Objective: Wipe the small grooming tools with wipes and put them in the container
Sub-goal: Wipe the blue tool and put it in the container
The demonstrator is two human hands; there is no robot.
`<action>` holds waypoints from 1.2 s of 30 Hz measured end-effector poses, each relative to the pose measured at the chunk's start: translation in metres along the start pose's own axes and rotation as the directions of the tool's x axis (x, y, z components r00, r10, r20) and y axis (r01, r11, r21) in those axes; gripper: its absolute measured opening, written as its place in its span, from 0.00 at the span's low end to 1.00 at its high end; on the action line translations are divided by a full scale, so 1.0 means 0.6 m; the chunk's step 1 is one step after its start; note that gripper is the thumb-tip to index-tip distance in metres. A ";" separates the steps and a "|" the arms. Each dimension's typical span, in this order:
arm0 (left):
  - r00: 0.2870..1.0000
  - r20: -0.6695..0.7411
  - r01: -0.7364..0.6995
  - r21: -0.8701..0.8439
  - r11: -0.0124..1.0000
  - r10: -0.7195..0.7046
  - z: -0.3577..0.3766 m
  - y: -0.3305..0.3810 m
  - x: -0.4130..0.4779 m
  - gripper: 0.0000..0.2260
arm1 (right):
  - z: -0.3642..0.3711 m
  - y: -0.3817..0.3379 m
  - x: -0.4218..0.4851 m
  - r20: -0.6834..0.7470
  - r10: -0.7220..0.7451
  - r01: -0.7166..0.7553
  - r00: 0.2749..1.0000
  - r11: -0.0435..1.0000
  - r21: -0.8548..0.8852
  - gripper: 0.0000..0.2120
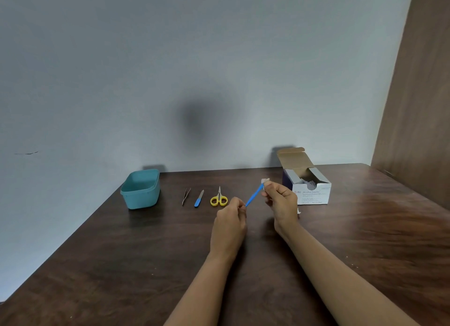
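My left hand (230, 224) pinches the near end of a thin blue tool (254, 194) and holds it above the table. My right hand (280, 200) presses a small white wipe (265, 180) around the tool's far tip. To the left, three tools lie in a row on the table: metal tweezers (186, 196), a blue nail file (199, 198) and yellow-handled scissors (219, 199). A teal plastic container (140, 188) stands open at the far left of the row; I see nothing in it.
An open white box of alcohol swabs (310, 188) stands right of my hands, near the wall. A small white scrap (299, 211) lies by my right wrist. The dark wooden table (121, 264) meets a grey wall behind and a brown panel at the right.
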State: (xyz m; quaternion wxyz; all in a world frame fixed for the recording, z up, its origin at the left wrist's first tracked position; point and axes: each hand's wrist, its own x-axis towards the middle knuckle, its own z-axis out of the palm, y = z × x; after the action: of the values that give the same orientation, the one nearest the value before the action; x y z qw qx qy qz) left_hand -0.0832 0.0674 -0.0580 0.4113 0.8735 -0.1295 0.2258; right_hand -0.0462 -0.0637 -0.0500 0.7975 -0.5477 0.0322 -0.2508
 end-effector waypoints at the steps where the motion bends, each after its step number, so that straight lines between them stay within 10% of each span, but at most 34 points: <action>1: 1.000 0.006 0.006 -0.008 1.000 -0.006 0.000 -0.001 0.001 0.06 | 0.002 -0.002 -0.002 0.019 0.083 -0.084 0.996 0.994 0.075 0.06; 22: 0.981 0.189 0.004 -0.282 0.959 0.051 -0.009 -0.011 0.007 0.08 | 0.013 -0.014 -0.029 0.282 0.350 -0.418 0.894 0.878 0.236 0.06; 28: 0.891 0.452 0.257 -0.586 0.769 0.047 -0.027 -0.023 0.017 0.10 | 0.006 -0.011 -0.021 0.583 0.200 -0.449 0.788 0.835 0.319 0.20; 36: 0.807 0.582 0.378 -0.641 0.668 0.102 -0.043 -0.025 0.027 0.10 | 0.005 -0.015 -0.021 0.663 0.069 -0.437 0.745 0.802 0.408 0.13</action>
State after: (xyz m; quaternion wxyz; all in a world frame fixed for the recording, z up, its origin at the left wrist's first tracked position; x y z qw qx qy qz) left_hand -0.0704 0.0962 -0.0451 0.6829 0.6673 -0.2555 -0.1522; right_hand -0.0592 -0.0582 -0.0439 0.9106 -0.3414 -0.2252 0.0602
